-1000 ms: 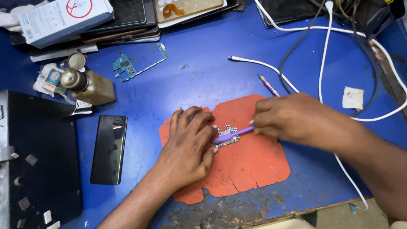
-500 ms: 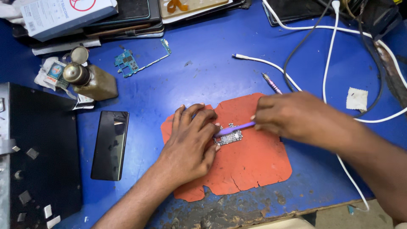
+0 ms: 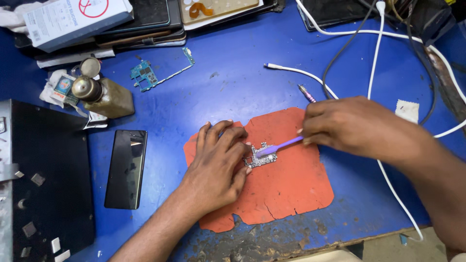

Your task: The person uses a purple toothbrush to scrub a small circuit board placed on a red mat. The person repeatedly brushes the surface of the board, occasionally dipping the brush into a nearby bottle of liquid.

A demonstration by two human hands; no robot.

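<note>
Pinching purple brush point(image 3: 280, 145); steadying circuit board point(image 3: 261, 158)

Blue table point(image 3: 233, 87), scuffed and worn bare along the near edge. Left of it, a black metal box point(image 3: 43, 184). Beyond that near edge, pale floor point(image 3: 388, 250). Soft, even light.

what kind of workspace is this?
Likely a phone repair bench: a small circuit board brushed with a purple brush on an orange mat, a black phone and a loose teal board nearby.
</note>
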